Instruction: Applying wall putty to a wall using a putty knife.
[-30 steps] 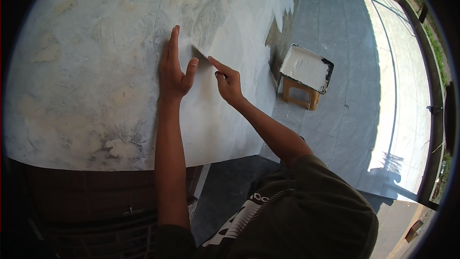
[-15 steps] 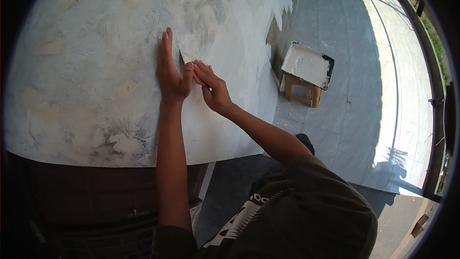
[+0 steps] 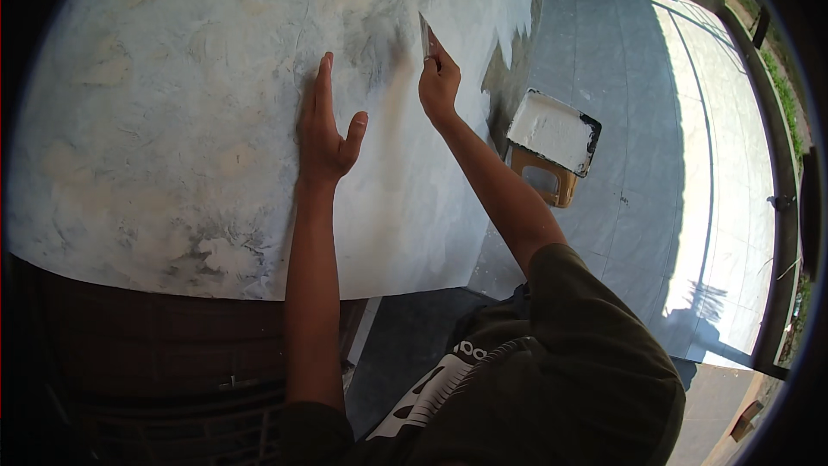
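My left hand (image 3: 329, 131) is held edge-on at the patchy white and grey wall (image 3: 172, 121), fingers stretched up and thumb apart, with nothing in it. Farther right and higher, my right hand (image 3: 440, 86) grips a putty knife (image 3: 427, 34) with a thin flat blade and a reddish handle mostly hidden by the fingers. The blade points up, its flat side seen nearly edge-on. Whether it touches the wall I cannot tell. Fresh white filler covers the wall's right part, ending in a ragged edge beside bare grey.
A black-rimmed tray (image 3: 552, 129) of white filler rests on a small tan plastic stool (image 3: 552, 183) at the right. Grey floor tiles (image 3: 621, 78) run to a sunlit strip and a low ledge (image 3: 776, 250). A dark brown door (image 3: 155, 336) lies below the wall's lower edge.
My right hand has moved up and right with the putty knife, away from my left hand. The left hand has shifted slightly right, its thumb now spread.
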Demonstrator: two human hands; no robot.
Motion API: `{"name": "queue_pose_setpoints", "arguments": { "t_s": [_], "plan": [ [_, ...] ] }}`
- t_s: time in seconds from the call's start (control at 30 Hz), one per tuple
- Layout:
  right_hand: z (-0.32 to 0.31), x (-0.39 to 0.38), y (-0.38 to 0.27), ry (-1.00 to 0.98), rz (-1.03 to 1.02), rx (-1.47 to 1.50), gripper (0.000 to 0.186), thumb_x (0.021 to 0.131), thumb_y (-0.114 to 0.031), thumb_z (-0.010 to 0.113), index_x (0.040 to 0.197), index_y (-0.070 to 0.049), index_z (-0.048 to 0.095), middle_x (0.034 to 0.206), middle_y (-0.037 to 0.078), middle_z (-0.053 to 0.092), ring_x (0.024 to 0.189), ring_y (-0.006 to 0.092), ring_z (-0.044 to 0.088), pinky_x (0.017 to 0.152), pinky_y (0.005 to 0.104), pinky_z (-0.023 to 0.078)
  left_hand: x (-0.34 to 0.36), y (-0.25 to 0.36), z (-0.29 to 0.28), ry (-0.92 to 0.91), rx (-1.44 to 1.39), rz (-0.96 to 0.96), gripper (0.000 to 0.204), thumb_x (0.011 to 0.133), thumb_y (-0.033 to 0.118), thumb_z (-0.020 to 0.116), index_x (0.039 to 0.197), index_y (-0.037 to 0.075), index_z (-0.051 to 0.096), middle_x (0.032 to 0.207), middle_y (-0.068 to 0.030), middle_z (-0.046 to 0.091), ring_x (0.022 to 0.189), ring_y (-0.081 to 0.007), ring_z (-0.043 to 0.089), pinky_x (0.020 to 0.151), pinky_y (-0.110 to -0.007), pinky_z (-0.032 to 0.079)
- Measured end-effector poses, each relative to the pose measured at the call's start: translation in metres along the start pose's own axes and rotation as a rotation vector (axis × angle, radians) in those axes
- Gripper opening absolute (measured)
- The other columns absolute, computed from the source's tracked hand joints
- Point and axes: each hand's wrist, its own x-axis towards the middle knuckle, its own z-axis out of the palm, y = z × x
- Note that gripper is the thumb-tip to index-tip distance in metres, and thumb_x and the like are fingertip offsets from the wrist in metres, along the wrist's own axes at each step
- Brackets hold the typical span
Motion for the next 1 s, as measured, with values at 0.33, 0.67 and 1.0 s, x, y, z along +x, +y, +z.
{"name": "queue_pose_setpoints", "arguments": {
  "t_s": [0.33, 0.67, 1.0],
  "plan": [
    [0.051, -0.015, 0.015, -0.141, -0.485, -0.198, 0.067, 0.079, 0.015, 0.048, 0.144, -0.002, 0.050, 0.151, 0.022, 0.045, 0.143, 0.0343, 0.039, 0.114, 0.0368, 0.039, 0.013, -0.005, 0.016, -0.032, -0.002, -0.012, 0.081, 0.099, 0.051, 0.045, 0.153, -0.006, 0.025, 0.154, -0.0270, 0.038, 0.144, -0.0408, 0.037, 0.117, -0.047, 0.030],
    [-0.027, -0.041, 0.001, -0.147, 0.091, 0.313, 0.052, 0.087, 0.009, 0.039, 0.136, 0.006, 0.056, 0.131, 0.015, 0.064, 0.118, 0.0153, 0.058, 0.105, 0.0279, 0.041, 0.020, -0.011, 0.019, -0.006, 0.066, 0.031, 0.083, 0.097, 0.050, 0.049, 0.153, -0.006, 0.023, 0.153, -0.0274, 0.038, 0.141, -0.0424, 0.039, 0.115, -0.048, 0.034],
    [0.045, -0.084, -0.004, -0.308, -0.404, 0.021, 0.062, 0.081, 0.018, 0.048, 0.141, 0.000, 0.052, 0.151, 0.023, 0.043, 0.142, 0.0407, 0.038, 0.119, 0.0436, 0.030, 0.031, -0.008, 0.003, -0.079, 0.044, -0.029, 0.081, 0.095, 0.047, 0.053, 0.152, -0.005, 0.028, 0.151, -0.0275, 0.041, 0.137, -0.0425, 0.045, 0.110, -0.047, 0.039]
  ]
}}
